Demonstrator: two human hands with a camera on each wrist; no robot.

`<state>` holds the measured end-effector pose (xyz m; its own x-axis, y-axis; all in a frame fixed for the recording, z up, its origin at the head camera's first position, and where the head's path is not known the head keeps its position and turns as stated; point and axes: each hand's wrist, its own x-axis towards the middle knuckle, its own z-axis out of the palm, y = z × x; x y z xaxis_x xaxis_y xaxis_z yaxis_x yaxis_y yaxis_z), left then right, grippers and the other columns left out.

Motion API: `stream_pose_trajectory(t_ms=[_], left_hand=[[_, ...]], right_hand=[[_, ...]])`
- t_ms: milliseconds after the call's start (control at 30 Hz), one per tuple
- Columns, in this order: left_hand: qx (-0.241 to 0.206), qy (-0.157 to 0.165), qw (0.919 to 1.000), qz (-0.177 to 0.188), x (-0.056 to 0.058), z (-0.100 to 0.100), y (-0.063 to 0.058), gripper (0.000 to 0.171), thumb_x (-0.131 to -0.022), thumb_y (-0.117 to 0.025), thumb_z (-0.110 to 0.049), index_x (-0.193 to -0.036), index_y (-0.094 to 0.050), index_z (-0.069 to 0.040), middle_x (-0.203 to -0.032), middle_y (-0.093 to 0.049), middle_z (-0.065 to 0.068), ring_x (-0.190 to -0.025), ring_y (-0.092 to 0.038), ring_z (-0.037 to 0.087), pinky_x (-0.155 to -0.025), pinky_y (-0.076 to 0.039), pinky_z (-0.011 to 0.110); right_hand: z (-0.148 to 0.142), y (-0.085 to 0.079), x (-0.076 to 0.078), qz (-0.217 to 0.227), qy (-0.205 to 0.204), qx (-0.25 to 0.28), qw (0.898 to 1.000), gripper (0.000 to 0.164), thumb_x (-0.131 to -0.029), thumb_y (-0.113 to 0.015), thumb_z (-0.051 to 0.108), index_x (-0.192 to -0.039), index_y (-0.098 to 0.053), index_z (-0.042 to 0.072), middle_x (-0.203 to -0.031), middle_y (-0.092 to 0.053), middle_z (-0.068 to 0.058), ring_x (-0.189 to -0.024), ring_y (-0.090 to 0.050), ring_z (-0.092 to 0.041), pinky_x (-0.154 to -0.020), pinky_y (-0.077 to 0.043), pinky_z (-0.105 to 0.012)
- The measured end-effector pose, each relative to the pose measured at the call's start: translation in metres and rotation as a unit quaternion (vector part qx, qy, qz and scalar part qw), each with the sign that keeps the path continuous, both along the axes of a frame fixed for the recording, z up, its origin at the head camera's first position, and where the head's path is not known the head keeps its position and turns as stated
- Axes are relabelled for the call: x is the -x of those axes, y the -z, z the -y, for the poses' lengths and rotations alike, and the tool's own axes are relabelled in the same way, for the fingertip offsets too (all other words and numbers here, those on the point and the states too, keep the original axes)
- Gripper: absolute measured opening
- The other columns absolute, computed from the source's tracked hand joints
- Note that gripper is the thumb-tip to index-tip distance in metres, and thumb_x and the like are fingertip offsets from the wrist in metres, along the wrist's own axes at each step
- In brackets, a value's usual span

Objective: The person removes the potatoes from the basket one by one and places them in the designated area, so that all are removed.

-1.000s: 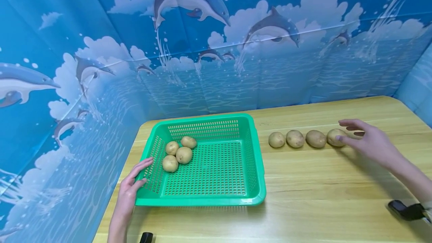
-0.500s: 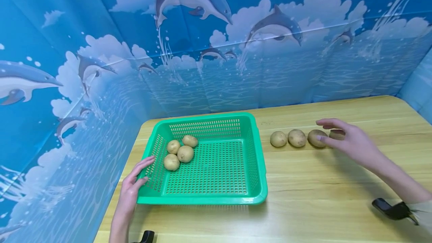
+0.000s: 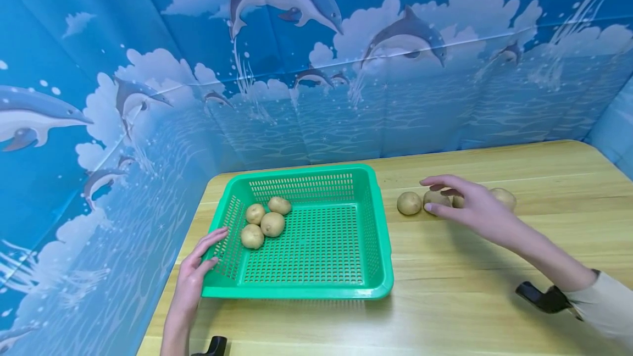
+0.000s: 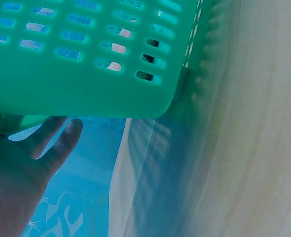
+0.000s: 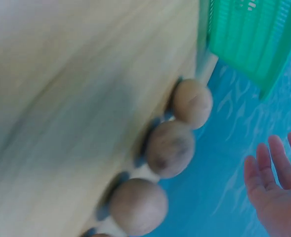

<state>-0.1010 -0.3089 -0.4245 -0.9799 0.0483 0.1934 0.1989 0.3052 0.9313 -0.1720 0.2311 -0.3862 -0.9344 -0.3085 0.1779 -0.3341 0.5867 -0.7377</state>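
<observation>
My left hand (image 3: 188, 279) grips the left rim of a green plastic basket (image 3: 296, 292), fingertips over its edge. From the left wrist, two of its fingertips (image 4: 74, 127) show just below the basket's slotted wall (image 4: 76, 94). Several potatoes (image 3: 272, 224) sit clustered inside, towards the left. To the basket's right, more potatoes (image 3: 409, 203) stand in a row on the table. Over that row hovers my right hand (image 3: 472, 205), fingers spread and holding nothing; it partly hides the middle potatoes. The right wrist view shows its fingers (image 5: 278, 160) apart from the potatoes (image 5: 170, 149).
A light wooden table (image 3: 445, 290) carries everything. Behind it and at the left hangs a blue curtain (image 3: 306, 125) printed with dolphins. Black wrist mounts (image 3: 544, 296) stick out below both forearms.
My right hand has moved left along the row, from the rightmost potato to above the second from the left. The potatoes, the basket and my left hand stay in place.
</observation>
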Motion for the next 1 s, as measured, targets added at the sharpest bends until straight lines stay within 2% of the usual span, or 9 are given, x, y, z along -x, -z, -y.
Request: stream_pose_trajectory(t_ms=[133,333,567,833,867,1000], left_hand=[[-0.004,-0.003,1.0,0.0,0.0,0.0,0.0,0.049,-0.094,-0.041,0.012,-0.139,-0.053,-0.003,-0.149,-0.045,0.006,-0.145,-0.025,0.017,-0.113,-0.01,0.062],[-0.006,-0.005,1.0,0.0,0.0,-0.001,0.0,0.049,-0.094,-0.041,0.012,-0.139,-0.054,-0.003,-0.149,-0.045,0.007,-0.144,-0.025,0.017,-0.112,-0.009,0.063],[-0.004,-0.009,1.0,-0.002,0.0,-0.002,0.0,0.048,-0.094,-0.041,0.011,-0.138,-0.054,-0.003,-0.149,-0.045,0.007,-0.144,-0.026,0.017,-0.111,-0.008,0.065],[-0.004,-0.007,1.0,-0.003,0.0,-0.002,0.0,0.049,-0.094,-0.041,0.011,-0.139,-0.054,-0.005,-0.149,-0.045,0.007,-0.145,-0.025,0.018,-0.112,-0.008,0.064],[-0.005,-0.008,1.0,-0.003,0.0,-0.002,0.0,0.049,-0.094,-0.041,0.011,-0.139,-0.054,-0.004,-0.149,-0.045,0.007,-0.145,-0.025,0.018,-0.112,-0.008,0.064],[-0.005,-0.01,0.9999,-0.003,0.0,-0.001,0.0,0.049,-0.094,-0.041,0.011,-0.139,-0.054,-0.005,-0.149,-0.045,0.007,-0.145,-0.025,0.017,-0.111,-0.006,0.066]], right_hand=[[0.014,-0.008,0.001,-0.017,-0.024,-0.013,0.999,0.046,-0.091,-0.071,0.032,-0.134,-0.058,0.022,-0.135,-0.057,-0.001,-0.117,-0.055,-0.034,-0.089,-0.046,-0.056],[0.034,-0.022,0.003,-0.036,-0.062,-0.038,0.997,0.046,-0.09,-0.072,0.034,-0.133,-0.058,0.024,-0.132,-0.058,0.003,-0.116,-0.055,-0.028,-0.091,-0.045,-0.052],[0.057,-0.038,0.01,-0.046,-0.131,-0.058,0.989,0.047,-0.092,-0.071,0.028,-0.136,-0.056,0.019,-0.136,-0.056,0.002,-0.121,-0.053,-0.022,-0.091,-0.048,-0.046],[0.087,-0.058,0.022,-0.03,-0.186,-0.092,0.978,0.05,-0.092,-0.071,0.028,-0.138,-0.054,0.02,-0.133,-0.056,0.001,-0.113,-0.058,-0.024,-0.082,-0.051,-0.041],[0.091,-0.06,0.024,-0.024,-0.194,-0.1,0.976,0.051,-0.092,-0.071,0.029,-0.139,-0.053,0.02,-0.133,-0.056,0.002,-0.108,-0.06,-0.023,-0.08,-0.051,-0.04],[0.107,-0.068,0.033,0.001,-0.228,-0.125,0.966,0.053,-0.093,-0.067,0.035,-0.142,-0.051,0.021,-0.135,-0.055,0.002,-0.108,-0.06,-0.019,-0.083,-0.05,-0.041]])
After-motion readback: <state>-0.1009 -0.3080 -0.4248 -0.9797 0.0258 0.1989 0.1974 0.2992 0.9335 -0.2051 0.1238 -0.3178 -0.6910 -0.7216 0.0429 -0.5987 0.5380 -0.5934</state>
